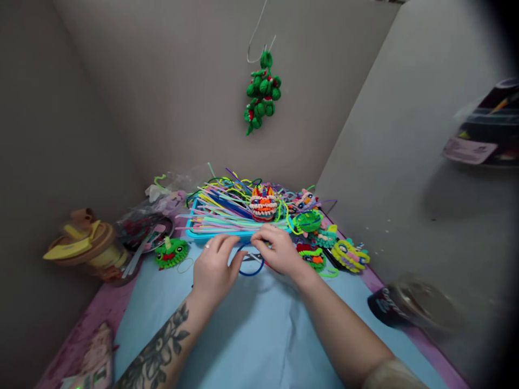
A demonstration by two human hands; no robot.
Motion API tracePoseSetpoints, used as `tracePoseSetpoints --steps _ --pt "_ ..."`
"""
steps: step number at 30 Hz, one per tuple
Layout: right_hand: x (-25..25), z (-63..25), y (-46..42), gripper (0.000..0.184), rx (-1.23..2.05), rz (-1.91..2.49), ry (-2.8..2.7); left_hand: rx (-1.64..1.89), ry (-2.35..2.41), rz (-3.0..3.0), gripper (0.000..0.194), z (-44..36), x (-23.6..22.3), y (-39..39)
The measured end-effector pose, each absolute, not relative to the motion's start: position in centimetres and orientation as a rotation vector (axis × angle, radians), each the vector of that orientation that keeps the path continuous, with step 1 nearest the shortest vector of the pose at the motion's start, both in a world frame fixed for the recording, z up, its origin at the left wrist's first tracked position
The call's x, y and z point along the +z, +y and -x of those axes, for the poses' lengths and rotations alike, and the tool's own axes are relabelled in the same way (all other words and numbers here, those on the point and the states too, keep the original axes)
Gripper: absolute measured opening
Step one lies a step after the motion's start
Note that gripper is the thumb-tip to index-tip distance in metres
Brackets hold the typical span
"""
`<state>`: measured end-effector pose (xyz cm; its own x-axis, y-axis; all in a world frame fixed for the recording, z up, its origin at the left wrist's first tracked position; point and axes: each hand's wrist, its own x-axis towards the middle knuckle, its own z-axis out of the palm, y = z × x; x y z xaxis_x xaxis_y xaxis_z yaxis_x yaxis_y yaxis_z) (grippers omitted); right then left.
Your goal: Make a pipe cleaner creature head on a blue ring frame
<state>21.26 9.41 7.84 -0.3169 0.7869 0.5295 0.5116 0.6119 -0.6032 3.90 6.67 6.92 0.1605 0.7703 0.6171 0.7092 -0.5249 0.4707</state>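
Observation:
A dark blue pipe cleaner (250, 274) bends into a loop between my two hands, just above the blue table cover. The fingers of my left hand (215, 266) pinch it on one side, a ring showing on one finger. On the other side, my right hand (278, 249) is closed on it near the top of the loop. Behind the loop lies what looks like a pair of scissors (252, 257), partly hidden. Just beyond my hands stands a blue tray (195, 235) heaped with pipe cleaners (227, 210) in many colours.
An orange and cream fuzzy figure (263, 204) sits on the heap. A green figure (172, 254) lies left; a yellow one (351, 255) and several others lie right. Cups (391, 307) (103, 254) flank the table. Green figures (263, 92) hang from a wire hook.

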Motion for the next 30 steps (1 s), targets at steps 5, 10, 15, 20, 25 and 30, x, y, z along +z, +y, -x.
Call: tracePoseSetpoints --steps 5,10,15,20,25,30 --pt "8.2 -20.6 9.0 0.018 0.522 1.042 -1.968 1.257 1.493 -2.797 0.014 -3.5 5.9 6.8" --pt "7.9 -20.8 9.4 0.017 0.504 1.022 -2.022 1.252 1.412 -2.511 0.015 -3.6 6.1 7.3" --pt "7.5 -21.2 9.8 0.017 0.321 0.878 -2.106 1.061 1.187 -1.536 0.022 -3.8 6.9 7.7" --pt "7.8 -21.2 9.6 0.019 0.231 0.722 -2.084 0.815 0.831 -0.767 0.026 -4.4 7.2 7.4" --pt "7.8 -21.1 9.6 0.016 0.309 0.825 -2.032 0.964 1.012 -1.286 0.018 -4.3 8.0 7.1" --pt "7.5 -20.5 9.7 0.017 0.435 0.909 -2.008 1.221 1.374 -2.298 0.013 -3.0 7.8 7.1"
